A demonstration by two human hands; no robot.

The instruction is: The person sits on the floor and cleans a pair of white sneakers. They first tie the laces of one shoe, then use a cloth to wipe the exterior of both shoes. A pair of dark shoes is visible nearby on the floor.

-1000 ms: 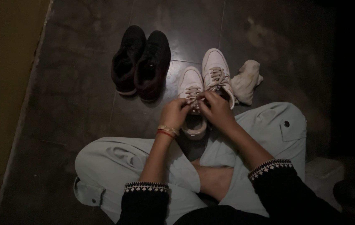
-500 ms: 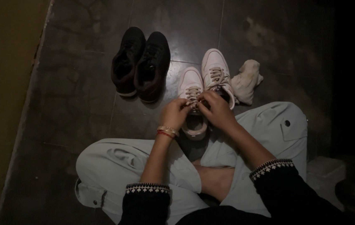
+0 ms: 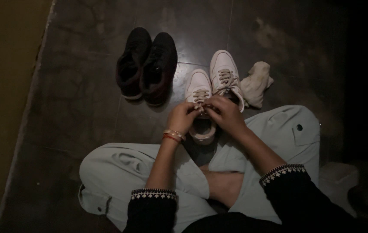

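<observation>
Head view: the person sits cross-legged on a dark tiled floor (image 3: 84,95). The left hand (image 3: 182,117) and right hand (image 3: 225,114) meet over the nearer white lace-up sneaker (image 3: 199,88), both pinched narrowly on its beige laces (image 3: 201,96) near the top eyelets. The sneaker stands just ahead of the crossed legs, beside its white partner sneaker (image 3: 223,73). A pair of black sneakers (image 3: 147,64) sits to the left, a crumpled pale cloth (image 3: 256,83) to the right. Lacing would go best with both ends kept evenly taut. The fingertips and the lace ends are lost in dim light; probably a knot, though that is unclear.
</observation>
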